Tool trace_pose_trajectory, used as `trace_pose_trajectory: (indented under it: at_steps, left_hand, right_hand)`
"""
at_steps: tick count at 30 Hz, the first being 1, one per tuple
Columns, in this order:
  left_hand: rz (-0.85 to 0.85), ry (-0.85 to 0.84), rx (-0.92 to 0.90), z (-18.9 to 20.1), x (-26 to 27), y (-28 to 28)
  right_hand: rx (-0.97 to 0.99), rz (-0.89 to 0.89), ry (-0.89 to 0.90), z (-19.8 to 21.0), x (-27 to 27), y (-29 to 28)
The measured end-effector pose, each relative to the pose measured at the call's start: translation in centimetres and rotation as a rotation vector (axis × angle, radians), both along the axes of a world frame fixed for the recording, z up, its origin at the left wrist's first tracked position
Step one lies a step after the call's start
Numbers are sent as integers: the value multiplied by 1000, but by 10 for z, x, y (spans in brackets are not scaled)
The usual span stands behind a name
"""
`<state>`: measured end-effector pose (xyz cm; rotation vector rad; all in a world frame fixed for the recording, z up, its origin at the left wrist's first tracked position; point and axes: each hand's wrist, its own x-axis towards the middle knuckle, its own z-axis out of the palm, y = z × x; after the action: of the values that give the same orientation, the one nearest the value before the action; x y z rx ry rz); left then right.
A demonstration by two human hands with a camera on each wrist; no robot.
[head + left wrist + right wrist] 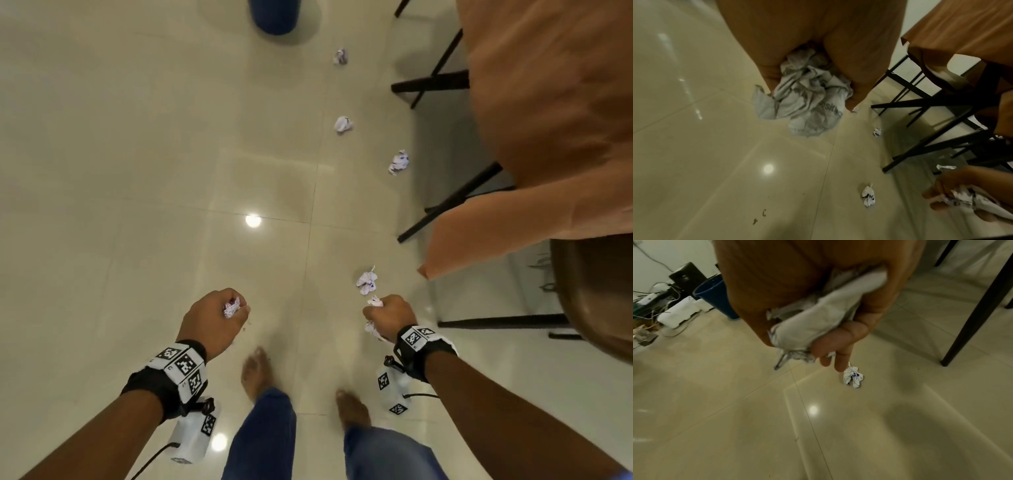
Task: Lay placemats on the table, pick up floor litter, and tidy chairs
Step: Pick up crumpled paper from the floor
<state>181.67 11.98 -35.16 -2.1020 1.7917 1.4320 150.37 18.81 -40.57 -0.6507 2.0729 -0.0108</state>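
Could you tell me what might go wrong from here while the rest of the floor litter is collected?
Both the left hand and right hand already grip crumpled paper, so grabbing the nearest paper ball could spill some. The dark chair legs beside the litter trail could trip bare feet.

Ahead of you, four crumpled white paper balls lie on the glossy beige tiled floor (137, 171), nearest (366, 283) to farthest (340, 56), left of the counter draped in orange-brown cloth (548, 102). The round blue bin (274, 15) stands beyond them.
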Motion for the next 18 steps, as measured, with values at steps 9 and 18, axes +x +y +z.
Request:
trace_pose_trajectory:
  at_steps: [9, 18]
  left_hand:
    - [-96, 52, 14, -111, -11, -97]
    - [-170, 80, 84, -265, -50, -167]
  right_hand:
    - [155, -65, 4, -129, -24, -31]
    - [171, -281, 135, -307, -42, -56]
